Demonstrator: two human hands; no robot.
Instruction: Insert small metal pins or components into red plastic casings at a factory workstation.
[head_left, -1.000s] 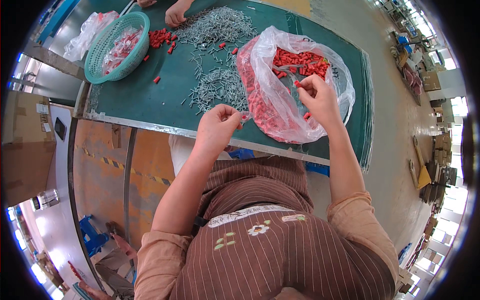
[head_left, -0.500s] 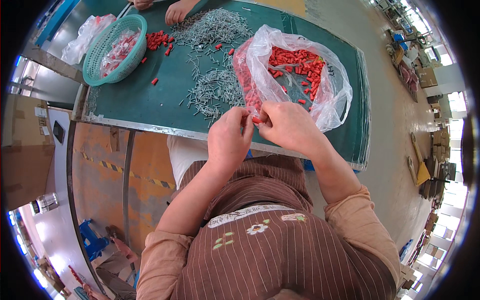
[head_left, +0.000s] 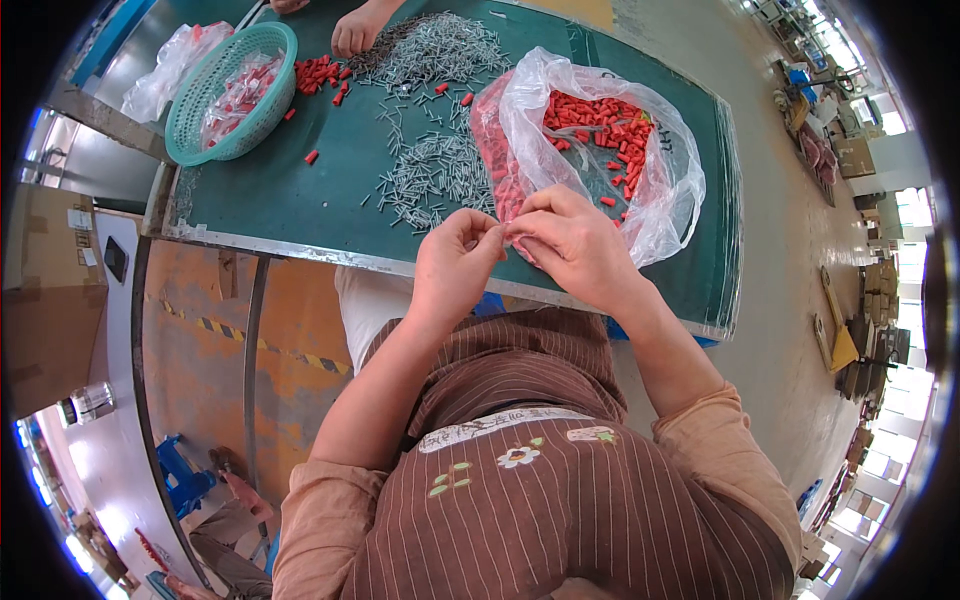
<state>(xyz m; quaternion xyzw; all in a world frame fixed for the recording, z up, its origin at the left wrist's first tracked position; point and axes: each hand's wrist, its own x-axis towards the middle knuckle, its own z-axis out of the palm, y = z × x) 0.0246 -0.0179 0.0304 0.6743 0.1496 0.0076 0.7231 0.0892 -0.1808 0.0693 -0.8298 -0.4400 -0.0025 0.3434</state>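
Observation:
My left hand (head_left: 457, 258) and my right hand (head_left: 578, 243) meet over the table's near edge, fingertips pinched together. What lies between them is too small and covered to make out. Just beyond my right hand, a clear plastic bag (head_left: 680, 215) stands open, with small red plastic plugs (head_left: 625, 130) inside. Past my left hand, grey metal pins or screws (head_left: 432, 172) lie in a loose heap on the green tabletop (head_left: 300, 205). A larger pile of them (head_left: 455, 48) is farther back.
A turquoise basket (head_left: 240, 140) with small filled bags stands at the far left, beside another plastic bag (head_left: 178, 72). Loose red plugs (head_left: 318, 72) lie near it. Another person's hand (head_left: 354, 33) reaches to the far pile. Cardboard boxes (head_left: 50, 290) stand at left.
The red plug that showed between my fingertips is now covered by them. My right hand's fingers have moved up and closed in against my left. The other person's hand shifted slightly.

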